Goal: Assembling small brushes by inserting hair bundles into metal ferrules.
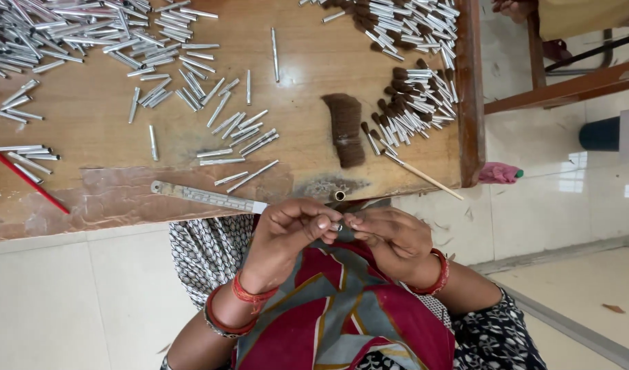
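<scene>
While both hands are meeting just below the near edge of the wooden table (88, 205), the person is pinching a small metal tube (336, 225) between them, over the lap. The left hand (287, 229) is closing thumb and fingertips together on the tube's left end; the right hand (390, 233) is curling its fingers shut around the other end, and whether any bristle is caught in that grip cannot be told.

The tube is smooth, shiny and slim, so it is likely to slip from the fingertips and roll off the lap to the tiled floor. A loose tuft of brown hair (345, 130), soft and fine, is lying on the table above the hands, and a careless sleeve or a draught could be scattering it.

Further up the table, bare silver tubes (191, 82) are lying strewn to the left, round and prone to rolling toward the edge. To the right of the tuft, finished tubes tipped with dark bristle (410, 103) are piling together. A flat steel ruler (204, 197) is resting along the table's worn near edge, and a thin wooden stick (427, 178) is overhanging its right corner, where a knock could tip it.
</scene>
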